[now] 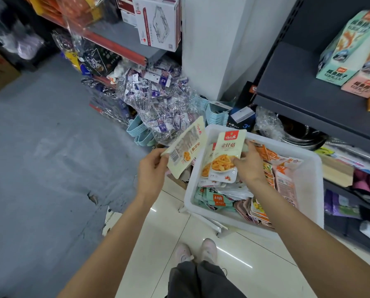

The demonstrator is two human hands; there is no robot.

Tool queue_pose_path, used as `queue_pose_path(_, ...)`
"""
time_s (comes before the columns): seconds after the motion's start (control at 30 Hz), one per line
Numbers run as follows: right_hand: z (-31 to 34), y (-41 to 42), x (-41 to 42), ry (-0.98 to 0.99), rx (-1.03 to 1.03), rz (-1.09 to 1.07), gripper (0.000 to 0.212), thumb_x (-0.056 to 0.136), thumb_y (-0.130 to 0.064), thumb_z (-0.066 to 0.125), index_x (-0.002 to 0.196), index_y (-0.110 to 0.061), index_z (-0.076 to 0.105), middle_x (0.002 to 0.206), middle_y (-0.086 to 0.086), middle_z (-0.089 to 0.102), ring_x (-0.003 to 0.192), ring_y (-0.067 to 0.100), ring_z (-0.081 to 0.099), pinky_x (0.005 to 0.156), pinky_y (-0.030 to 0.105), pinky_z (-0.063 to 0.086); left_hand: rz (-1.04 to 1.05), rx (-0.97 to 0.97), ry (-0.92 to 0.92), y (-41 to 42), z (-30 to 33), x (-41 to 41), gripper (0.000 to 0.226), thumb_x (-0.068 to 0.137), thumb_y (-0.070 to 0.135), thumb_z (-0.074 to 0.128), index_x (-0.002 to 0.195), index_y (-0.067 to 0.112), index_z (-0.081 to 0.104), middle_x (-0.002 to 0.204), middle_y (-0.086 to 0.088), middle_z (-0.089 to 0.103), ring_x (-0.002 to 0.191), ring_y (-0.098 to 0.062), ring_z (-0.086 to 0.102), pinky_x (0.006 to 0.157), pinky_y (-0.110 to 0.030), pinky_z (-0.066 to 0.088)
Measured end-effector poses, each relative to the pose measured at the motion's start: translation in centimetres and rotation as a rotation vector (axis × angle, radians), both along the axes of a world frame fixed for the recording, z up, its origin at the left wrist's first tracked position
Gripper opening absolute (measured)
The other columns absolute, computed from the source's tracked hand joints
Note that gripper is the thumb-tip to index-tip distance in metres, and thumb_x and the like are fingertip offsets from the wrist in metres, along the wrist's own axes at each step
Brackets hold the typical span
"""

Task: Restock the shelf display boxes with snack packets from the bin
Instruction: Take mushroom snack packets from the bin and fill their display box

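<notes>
Over the white bin on the tiled floor, a person is holding two cream packets, one in each hand. Her left hand is pinching a packet by its lower edge, thumb curled over the front, holding it tilted just outside the bin's left rim. Her right hand is gripping a second packet upright above the heap, fingers curled behind it and thumb on the front; another of the same kind is lying just behind it. Many more packets are filling the bin, teal, orange and pink ones, too many to count. Two display boxes are standing on the dark shelf at the right, with bare shelf beside them. Two pink shoes are showing below.
</notes>
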State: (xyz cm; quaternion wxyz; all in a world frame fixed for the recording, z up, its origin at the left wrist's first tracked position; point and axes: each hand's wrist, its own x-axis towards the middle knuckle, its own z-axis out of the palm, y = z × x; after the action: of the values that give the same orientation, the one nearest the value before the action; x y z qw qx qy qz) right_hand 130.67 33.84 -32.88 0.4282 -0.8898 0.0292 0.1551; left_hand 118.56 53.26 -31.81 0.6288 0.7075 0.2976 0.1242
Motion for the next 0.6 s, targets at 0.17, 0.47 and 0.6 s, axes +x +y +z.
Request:
queue_pose_path(0.17,3.3,-0.2,0.4,0.096,0.305,-0.115,0.024,0.09,-0.001,0.055,0.111,-0.014,0.054,0.116,0.011,0.064,0.105,0.028,0.061,0.092,0.051,0.05,-0.303,0.328,-0.015,-2.0,1.6,1.3,0.03,0.092,0.005,0.052,0.113,0.018,0.068,0.1,-0.004,0.072,0.077,-0.007,0.06,0.073,-0.023,0.05)
queue_pose_path(0.47,9.4,-5.5,-0.2,0.04,0.64,-0.348,0.023,0.092,-0.008,0.058,0.114,-0.006,0.055,0.104,0.009,0.067,0.085,0.023,0.068,0.054,0.032,0.058,-0.904,1.03,-0.384,-8.5,5.9,5.7,0.036,0.059,-0.006,0.07,0.094,0.0,0.073,0.097,-0.018,0.071,0.078,-0.029,0.071,0.052,-0.041,0.058)
queue_pose_path(0.6,10.8,-10.6,0.1,-0.033,0.588,-0.441,0.027,0.088,-0.002,0.061,0.114,-0.007,0.055,0.11,0.011,0.067,0.095,0.029,0.066,0.072,0.046,0.058,-0.982,0.985,-0.428,-12.4,8.0,7.5,0.023,0.082,0.017,0.067,0.104,0.011,0.073,0.115,-0.006,0.067,0.101,-0.02,0.065,0.088,-0.029,0.052)
